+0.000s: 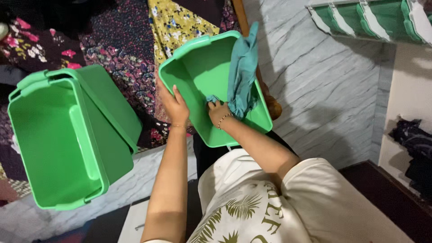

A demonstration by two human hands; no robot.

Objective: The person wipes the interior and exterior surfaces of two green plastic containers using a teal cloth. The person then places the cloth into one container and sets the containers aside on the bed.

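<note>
My left hand [174, 105] grips the left rim of a green plastic tub [198, 74] and holds it tilted up in front of me. My right hand [218, 111] is inside the tub, closed on a teal cloth [242, 72] that presses against the tub's inner wall and drapes over its upper right rim. A thin bracelet circles my right wrist.
Two more green tubs [63, 135], nested or side by side, stand at the left. Floral patterned fabrics [130, 49] lie behind them. A grey marbled wall [324, 81] fills the right, with green containers on a shelf [373, 18] at top right and dark clothes [416, 153] at the far right.
</note>
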